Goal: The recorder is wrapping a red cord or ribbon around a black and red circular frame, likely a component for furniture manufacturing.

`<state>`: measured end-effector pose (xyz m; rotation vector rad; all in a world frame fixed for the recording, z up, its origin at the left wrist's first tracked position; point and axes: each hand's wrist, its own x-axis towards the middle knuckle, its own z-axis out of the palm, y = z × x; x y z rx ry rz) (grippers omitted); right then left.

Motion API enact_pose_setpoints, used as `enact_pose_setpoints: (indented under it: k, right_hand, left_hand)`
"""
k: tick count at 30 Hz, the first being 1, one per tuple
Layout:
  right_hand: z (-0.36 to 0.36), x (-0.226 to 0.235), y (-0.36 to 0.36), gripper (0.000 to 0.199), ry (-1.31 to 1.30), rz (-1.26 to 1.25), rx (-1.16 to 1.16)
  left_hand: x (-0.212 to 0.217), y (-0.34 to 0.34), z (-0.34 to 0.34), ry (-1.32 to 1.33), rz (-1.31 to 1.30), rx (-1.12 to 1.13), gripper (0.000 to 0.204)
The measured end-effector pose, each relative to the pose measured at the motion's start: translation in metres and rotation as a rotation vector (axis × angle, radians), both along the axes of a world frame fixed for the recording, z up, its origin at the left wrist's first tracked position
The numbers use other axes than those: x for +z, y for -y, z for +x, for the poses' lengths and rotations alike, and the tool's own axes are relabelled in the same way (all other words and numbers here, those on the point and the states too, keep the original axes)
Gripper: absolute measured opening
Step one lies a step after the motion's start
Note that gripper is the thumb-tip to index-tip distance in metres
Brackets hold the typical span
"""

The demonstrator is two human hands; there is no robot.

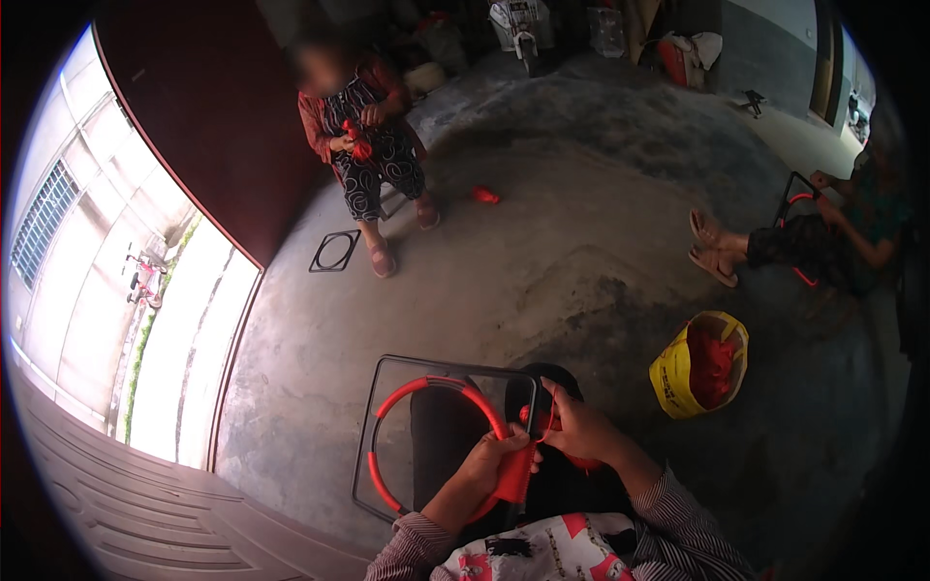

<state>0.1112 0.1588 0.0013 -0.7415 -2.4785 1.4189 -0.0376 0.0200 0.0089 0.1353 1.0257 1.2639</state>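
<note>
A person's left hand (486,459) closes around a red fabric strip (513,474) at the right side of a square black frame (460,365), the thumb lying on top. The right hand (583,428), just beside the frame's right bar, pinches a thin red strand (554,418), its fingertips drawn narrow. Inside the frame sits a round ring (484,408), covered in red over much of its curve, with dark stretches at the top and left. The frame rests above the person's dark-trousered legs, and more red material (586,464) shows beneath the right hand. Striped sleeves (690,520) and a white, pink and black patterned garment (547,554) lie nearer the wearer than the frame.

To the right of the frame, well apart on the concrete floor (572,228), a yellow bag (670,380) stands open with red material (712,368) inside. Beyond the frame and to its left, a seated co-worker (358,107) in patterned clothes handles a red bundle (360,148); a second square frame (319,253) lies by that person's feet. A small red piece (485,196) lies on the floor almost straight ahead of the frame. Far to the frame's right, another seated co-worker (867,218) holds a black frame bearing a red curve (799,198).
</note>
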Motion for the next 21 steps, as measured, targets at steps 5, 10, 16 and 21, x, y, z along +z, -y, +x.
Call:
enact_pose_setpoints:
  k: [5, 10, 16, 21]
  right_hand:
    - [-0.009, 0.01, -0.006, 0.088, -0.122, -0.142, 0.046]
    - [-0.011, -0.017, -0.012, 0.082, -0.384, -0.383, 0.085]
    - [-0.019, -0.013, -0.012, 0.089, -0.397, -0.266, -0.038]
    - [-0.037, -0.012, -0.009, 0.088, -0.448, -0.25, -0.12]
  left_hand:
    - [0.001, 0.0, 0.001, -0.012, 0.0, -0.015, 0.009]
    - [-0.006, -0.004, 0.002, -0.017, 0.009, -0.024, 0.009]
    - [-0.015, -0.006, 0.005, 0.019, 0.069, -0.029, 0.009]
    - [-0.014, -0.009, 0.006, 0.011, 0.028, -0.029, 0.007]
